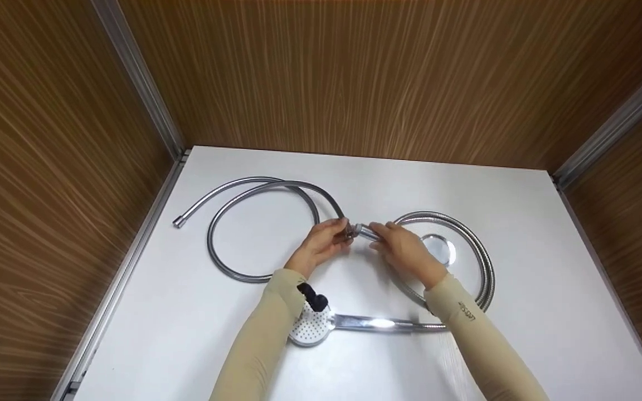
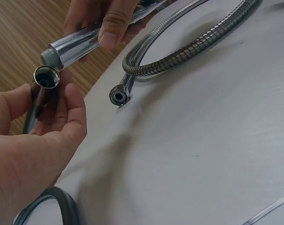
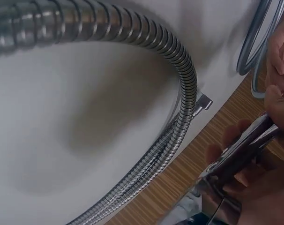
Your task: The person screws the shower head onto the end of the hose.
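My left hand grips the end of a grey shower hose, its threaded nut facing up in the left wrist view. The rest of that hose loops over the left of the table to a conical end fitting. In my right hand is a chrome shower head, held by its handle. Its round head shows beyond the hand. The handle's threaded tip is right at the hose nut, outside its opening. My right fingers wrap the handle in the right wrist view.
A second shower head lies face up near the front, partly behind the left sleeve. Its handle joins a coiled metal hose on the right, with a free end nut. Wood-grain panels enclose the white table.
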Demonstrator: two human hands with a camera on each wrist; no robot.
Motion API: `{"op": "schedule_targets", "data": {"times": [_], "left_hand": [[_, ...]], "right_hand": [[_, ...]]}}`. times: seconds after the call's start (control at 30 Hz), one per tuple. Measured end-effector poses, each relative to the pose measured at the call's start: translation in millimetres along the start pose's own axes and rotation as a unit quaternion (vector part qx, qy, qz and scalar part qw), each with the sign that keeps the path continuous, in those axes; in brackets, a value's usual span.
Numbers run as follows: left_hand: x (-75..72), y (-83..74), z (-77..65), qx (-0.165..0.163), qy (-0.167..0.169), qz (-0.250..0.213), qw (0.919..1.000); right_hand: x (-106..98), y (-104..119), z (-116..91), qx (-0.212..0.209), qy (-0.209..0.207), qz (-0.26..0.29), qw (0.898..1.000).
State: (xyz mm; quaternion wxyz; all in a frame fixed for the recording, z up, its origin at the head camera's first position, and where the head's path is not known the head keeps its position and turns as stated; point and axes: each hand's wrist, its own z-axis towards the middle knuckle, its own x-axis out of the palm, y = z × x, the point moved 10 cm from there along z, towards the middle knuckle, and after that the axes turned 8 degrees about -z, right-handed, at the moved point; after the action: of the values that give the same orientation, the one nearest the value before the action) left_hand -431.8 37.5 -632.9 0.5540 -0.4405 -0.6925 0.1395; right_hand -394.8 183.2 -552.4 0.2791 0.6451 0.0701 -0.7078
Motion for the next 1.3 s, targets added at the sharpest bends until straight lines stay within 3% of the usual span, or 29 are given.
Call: {"op": "schedule_targets", "data": {"times": [0.33, 0.53, 0.87, 1.1, 1.3], "left_hand": [[7.0, -0.5, 3.0, 0.014, 0.003, 0.025, 0.9996], [13.0, -1.3, 3.9, 0.023, -0.004, 0.001, 0.9997], [24.3, -8.9, 2.5, 0.073, -0.002, -0.046, 0.9963], [25.7, -11.0, 0.6, 0.124, -0.016, -0.091, 0.988], [27.0, -13.7, 0.3, 0.16, -0.032, -0.088, 0.9827]], "right_hand": [[-3, -2, 0, 0.008, 0.019, 0.026, 0.999], [-10, -4, -4, -0.003, 0.007, 0.035, 0.999], [-18, -10, -9, 0.013, -0.017, 0.025, 0.999], [-13, -6, -9, 0.028, -0.009, 0.013, 0.999], [-10, -3, -7, 0.056, 0.002, 0.007, 0.998]]}}
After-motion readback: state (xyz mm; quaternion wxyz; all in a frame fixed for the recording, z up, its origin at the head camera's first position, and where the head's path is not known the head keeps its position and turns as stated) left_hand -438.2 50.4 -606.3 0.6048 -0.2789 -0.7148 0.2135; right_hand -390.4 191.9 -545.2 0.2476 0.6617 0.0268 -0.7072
